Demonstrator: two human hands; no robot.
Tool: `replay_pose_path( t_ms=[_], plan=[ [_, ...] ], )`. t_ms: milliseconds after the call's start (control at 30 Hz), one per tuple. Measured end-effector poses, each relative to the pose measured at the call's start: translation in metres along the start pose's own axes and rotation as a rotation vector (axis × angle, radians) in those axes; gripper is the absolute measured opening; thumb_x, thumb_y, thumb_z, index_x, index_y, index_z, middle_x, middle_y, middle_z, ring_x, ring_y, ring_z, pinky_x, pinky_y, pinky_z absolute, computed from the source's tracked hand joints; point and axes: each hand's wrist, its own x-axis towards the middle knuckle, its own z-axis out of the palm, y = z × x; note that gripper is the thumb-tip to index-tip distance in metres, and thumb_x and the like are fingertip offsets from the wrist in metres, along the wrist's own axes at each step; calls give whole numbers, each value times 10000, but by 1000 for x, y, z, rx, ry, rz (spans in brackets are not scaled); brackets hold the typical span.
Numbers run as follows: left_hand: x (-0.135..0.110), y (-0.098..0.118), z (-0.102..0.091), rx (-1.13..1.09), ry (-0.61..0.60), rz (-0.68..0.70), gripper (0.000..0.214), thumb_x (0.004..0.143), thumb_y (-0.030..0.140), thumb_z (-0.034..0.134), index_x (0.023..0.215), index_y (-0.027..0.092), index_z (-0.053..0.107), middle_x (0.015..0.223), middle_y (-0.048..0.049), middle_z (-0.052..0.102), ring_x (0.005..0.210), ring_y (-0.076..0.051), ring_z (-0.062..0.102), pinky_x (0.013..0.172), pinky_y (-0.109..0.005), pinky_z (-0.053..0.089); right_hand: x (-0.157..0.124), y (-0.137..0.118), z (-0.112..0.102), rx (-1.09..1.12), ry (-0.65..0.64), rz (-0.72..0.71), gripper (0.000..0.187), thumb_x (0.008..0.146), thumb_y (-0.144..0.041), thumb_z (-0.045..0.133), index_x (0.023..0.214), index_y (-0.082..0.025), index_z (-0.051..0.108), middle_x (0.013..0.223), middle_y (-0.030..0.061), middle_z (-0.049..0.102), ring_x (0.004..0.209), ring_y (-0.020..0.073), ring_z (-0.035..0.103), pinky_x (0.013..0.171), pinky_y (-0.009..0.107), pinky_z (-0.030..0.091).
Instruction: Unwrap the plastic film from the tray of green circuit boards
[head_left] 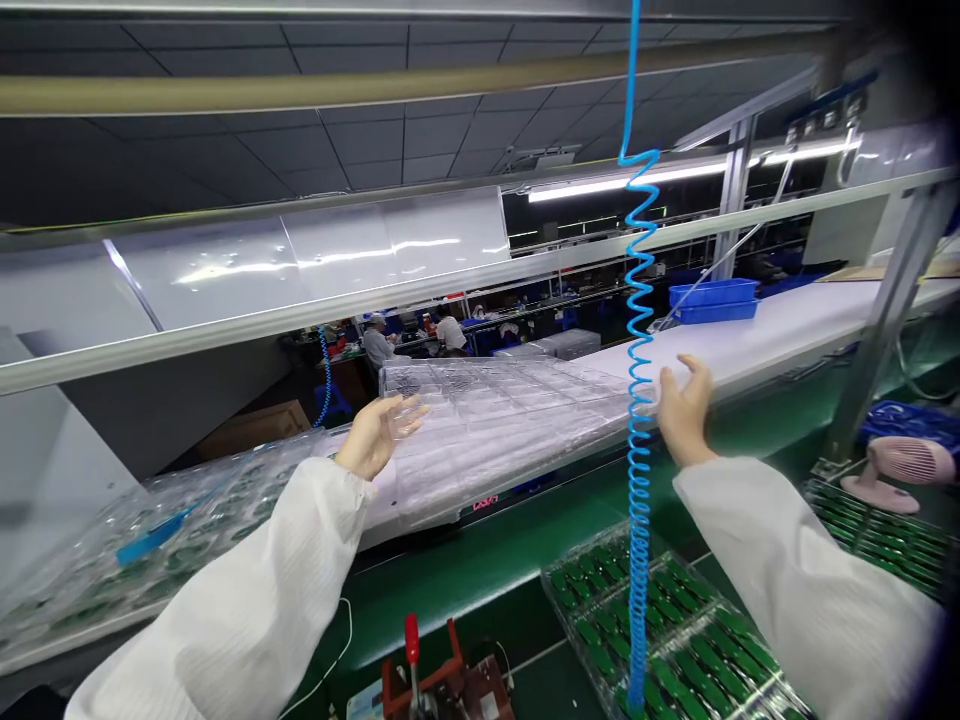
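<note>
Hands both open wide, fingers spread. White surface (787, 325) runs above the green belt (465, 570) and carries the clear tray stack (495, 420). Left hand (375, 432) is against the stack's left end; right hand (684, 410) is palm-in just beside its right end, contact unclear. Tray of green parts (697, 640) sits below, with the blue coiled hose (637, 400) hanging in front. Looks like bracketing, nothing gripped; a hold needs even inward pressure from both palms.

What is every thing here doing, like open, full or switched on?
left hand, open, fingers against the left end of the clear tray stack
right hand, open, by the stack's right end; touch unclear
clear tray stack, lying on the white shelf
blue coiled hose, hanging down
green-part tray, pockets full
strip light, lit
pink fan, running or not: cannot tell
</note>
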Motion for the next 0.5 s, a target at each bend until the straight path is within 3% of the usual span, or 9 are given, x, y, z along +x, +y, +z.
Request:
replay_pose_path(
  t_ms=[67,133,167,233,300,367,433,500],
  plan=[
    [-18,-5,13,-105,28,50,161,973,69,499,832,141,531,1191,-147,707,948,-244,755,656,-242,596,-23,-15,-7,152,44,77,368,965,-362,558,1288,-215,461,1450,100,447,1399,240,422,1224,481,304],
    [-38,-15,28,-226,80,88,102,963,42,510,983,132,553,1232,-163,686,969,-260,752,672,-267,612,-53,-34,-11,310,-27,193,374,929,-429,568,1239,-253,454,1374,81,501,1331,236,515,1192,479,385],
    [-48,-21,35,-277,103,108,207,958,35,524,1137,138,540,1271,-164,668,997,-266,745,692,-286,626,-70,-44,-11,382,-106,258,379,910,-486,588,1196,-260,482,1308,79,551,1269,259,579,1140,506,456],
    [-68,-37,51,-331,119,149,579,952,43,566,1454,215,333,1378,-150,609,1070,-267,723,733,-326,650,-103,-67,-11,501,-322,387,413,887,-595,619,1108,-250,567,1192,96,639,1148,313,673,1005,556,573],
    [-87,-54,65,-333,91,194,874,936,61,615,1565,320,67,1479,-130,528,1140,-259,692,756,-333,659,-130,-90,-10,652,-565,544,430,886,-618,654,1105,-250,618,1227,110,668,1151,342,688,964,569,606],
    [-104,-70,75,-303,25,232,1014,916,96,667,1571,394,-47,1557,-116,437,1195,-257,662,781,-319,655,-146,-109,-7,811,-718,677,404,886,-550,711,1172,-285,603,1325,79,653,1215,327,667,1011,541,595],
    [-116,-83,78,-265,-76,252,1074,900,169,727,1566,452,-67,1614,-101,343,1244,-271,631,815,-315,645,-149,-118,-6,881,-693,716,446,842,-426,790,1209,-331,555,1330,29,667,1214,287,675,1035,492,591],
    [-118,-91,73,-220,-188,243,1036,902,280,754,1571,476,-13,1649,-79,274,1323,-289,570,867,-325,629,-138,-116,-10,822,-567,686,498,777,-329,824,1182,-347,536,1251,0,715,1154,262,709,1020,456,606]
  ],
)
